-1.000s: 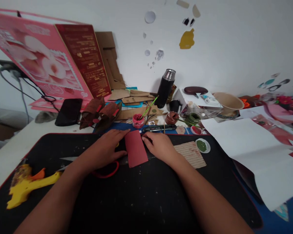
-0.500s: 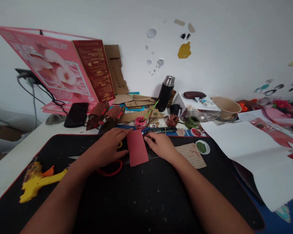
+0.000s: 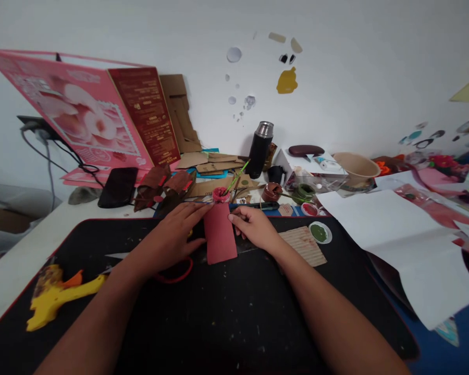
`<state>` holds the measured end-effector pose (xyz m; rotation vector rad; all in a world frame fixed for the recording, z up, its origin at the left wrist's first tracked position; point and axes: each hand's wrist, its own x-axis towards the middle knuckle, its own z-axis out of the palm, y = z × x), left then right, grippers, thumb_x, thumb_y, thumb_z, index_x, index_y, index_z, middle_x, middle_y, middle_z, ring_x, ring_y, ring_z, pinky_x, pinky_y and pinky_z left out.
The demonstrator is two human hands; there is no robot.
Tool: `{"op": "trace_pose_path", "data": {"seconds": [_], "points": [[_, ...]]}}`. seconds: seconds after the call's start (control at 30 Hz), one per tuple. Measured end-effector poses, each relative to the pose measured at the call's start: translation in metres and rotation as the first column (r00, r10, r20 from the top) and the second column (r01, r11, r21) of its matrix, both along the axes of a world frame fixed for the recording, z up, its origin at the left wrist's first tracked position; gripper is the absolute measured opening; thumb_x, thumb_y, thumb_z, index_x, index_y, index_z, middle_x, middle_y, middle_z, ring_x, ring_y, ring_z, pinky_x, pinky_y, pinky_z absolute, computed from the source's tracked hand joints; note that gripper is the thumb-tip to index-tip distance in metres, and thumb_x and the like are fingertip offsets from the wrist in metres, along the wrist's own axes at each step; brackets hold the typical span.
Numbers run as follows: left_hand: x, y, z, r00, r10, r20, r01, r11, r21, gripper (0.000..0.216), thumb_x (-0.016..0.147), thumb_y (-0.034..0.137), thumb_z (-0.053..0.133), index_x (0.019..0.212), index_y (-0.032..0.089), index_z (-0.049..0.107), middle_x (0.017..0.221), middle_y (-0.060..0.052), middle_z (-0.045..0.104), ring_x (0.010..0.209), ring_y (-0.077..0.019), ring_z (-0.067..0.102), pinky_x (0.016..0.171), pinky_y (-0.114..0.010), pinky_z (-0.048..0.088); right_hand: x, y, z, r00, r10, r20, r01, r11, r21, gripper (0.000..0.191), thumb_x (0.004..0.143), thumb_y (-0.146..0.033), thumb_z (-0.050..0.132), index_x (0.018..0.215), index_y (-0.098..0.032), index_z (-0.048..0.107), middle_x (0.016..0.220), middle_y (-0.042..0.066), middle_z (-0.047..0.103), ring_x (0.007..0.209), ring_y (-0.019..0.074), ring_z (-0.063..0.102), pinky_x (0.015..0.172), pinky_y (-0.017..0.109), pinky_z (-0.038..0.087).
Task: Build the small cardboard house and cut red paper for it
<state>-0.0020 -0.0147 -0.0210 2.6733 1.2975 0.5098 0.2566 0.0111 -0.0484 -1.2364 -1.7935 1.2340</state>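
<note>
A red rectangular card (image 3: 221,234) stands between my hands over the black mat (image 3: 219,317). My left hand (image 3: 175,229) has its fingers stretched along the card's left side, the thumb apart and lower down. At the right edge, my right hand (image 3: 254,226) is closed, thumb and curled fingers pinching the card. Partly hidden under my left hand and forearm lie scissors with a red handle (image 3: 175,276). Just behind the card is a small jar of red paint (image 3: 221,195) with a green stick in it.
A yellow glue gun (image 3: 58,297) lies left of my forearm. Corrugated cardboard (image 3: 304,247) and a lid of green paint (image 3: 320,233) are at the right. Further back stand a black thermos (image 3: 260,151), a brown paint jar (image 3: 271,192) and a pink box (image 3: 86,114). White paper (image 3: 406,245) covers the right side.
The card stands a little straighter, and my right fingers are more curled at its edge. The whole view has shifted slightly, with the background things further left.
</note>
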Motion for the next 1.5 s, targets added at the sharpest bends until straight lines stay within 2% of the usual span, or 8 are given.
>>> {"op": "trace_pose_path", "data": {"seconds": [0.17,0.33,0.5,0.7,1.1,1.23,1.4,1.5], "points": [[0.0,-0.002,0.006,0.991,0.039,0.128,-0.027,0.995,-0.096,0.075,0.093,0.038,0.067,0.16,0.025,0.035,0.156,-0.014,0.052,0.144,-0.0316,0.049,0.121,-0.053,0.041,-0.001,-0.001,0.004,0.993,-0.037,-0.112,0.026,0.994,-0.103,0.025,0.095,-0.045,0.061,0.088,-0.02,0.061,0.06,-0.005,0.058,0.047,0.0107,0.051,0.047,0.022,0.04],[-0.002,0.0,0.013,0.919,0.226,0.323,-0.125,0.944,-0.307,0.081,0.091,0.054,0.066,0.161,0.025,0.036,0.16,-0.014,0.051,0.141,-0.0333,0.053,0.119,-0.053,0.042,-0.002,-0.001,0.01,0.964,-0.126,-0.236,0.091,0.984,-0.155,0.03,0.091,-0.05,0.065,0.087,-0.021,0.059,0.056,-0.007,0.054,0.043,0.01,0.048,0.041,0.021,0.035],[-0.002,0.002,0.017,0.879,0.325,0.348,-0.08,0.821,-0.565,0.054,0.094,0.065,0.056,0.126,0.024,0.072,0.117,-0.008,0.078,0.104,-0.0292,0.072,0.092,-0.042,0.056,-0.002,-0.001,0.013,0.941,-0.165,-0.294,0.133,0.983,-0.127,0.034,0.088,-0.055,0.067,0.087,-0.022,0.061,0.053,-0.008,0.052,0.041,0.0099,0.045,0.04,0.022,0.034],[0.006,-0.002,0.021,0.845,0.314,0.434,0.078,0.729,-0.68,0.042,0.093,0.059,0.06,0.104,0.022,0.075,0.091,-0.003,0.077,0.077,-0.0206,0.066,0.074,-0.032,0.052,-0.005,-0.004,0.016,0.928,-0.164,-0.335,0.126,0.983,-0.132,0.038,0.085,-0.058,0.069,0.086,-0.022,0.06,0.052,-0.008,0.051,0.04,0.0095,0.045,0.039,0.022,0.034],[-0.001,-0.003,0.027,0.854,0.292,0.431,0.139,0.671,-0.728,0.03,0.09,0.053,0.065,0.086,0.023,0.07,0.08,0.0,0.072,0.076,-0.0189,0.064,0.075,-0.031,0.05,-0.005,-0.007,0.016,0.943,-0.066,-0.327,-0.001,0.98,-0.2,0.038,0.085,-0.058,0.07,0.09,-0.021,0.061,0.058,-0.006,0.057,0.043,0.0101,0.049,0.041,0.022,0.035],[-0.002,-0.001,0.027,0.842,0.299,0.45,0.133,0.692,-0.709,0.036,0.091,0.058,0.064,0.088,0.022,0.072,0.08,-0.002,0.073,0.076,-0.0192,0.065,0.075,-0.032,0.052,-0.006,-0.009,0.019,0.927,-0.061,-0.371,-0.016,0.979,-0.201,0.038,0.085,-0.057,0.071,0.085,-0.021,0.059,0.056,-0.007,0.056,0.042,0.0094,0.048,0.041,0.022,0.035],[-0.016,0.001,0.034,0.728,0.458,0.51,-0.163,0.838,-0.52,0.054,0.086,0.068,0.063,0.107,0.02,0.073,0.096,-0.007,0.077,0.088,-0.0252,0.07,0.08,-0.038,0.057,-0.004,-0.008,0.023,0.889,-0.106,-0.445,0.006,0.975,-0.221,0.039,0.083,-0.057,0.074,0.084,-0.021,0.059,0.055,-0.006,0.058,0.041,0.01,0.049,0.04,0.022,0.036],[-0.034,0.002,0.047,0.687,0.502,0.526,-0.362,0.864,-0.351,0.052,0.088,0.064,0.062,0.115,0.02,0.071,0.106,-0.009,0.078,0.098,-0.0286,0.071,0.09,-0.043,0.057,-0.002,-0.006,0.023,0.873,-0.125,-0.471,0.013,0.972,-0.234,0.039,0.082,-0.057,0.075,0.086,-0.021,0.061,0.056,-0.005,0.061,0.041,0.0103,0.052,0.039,0.022,0.037]]}}
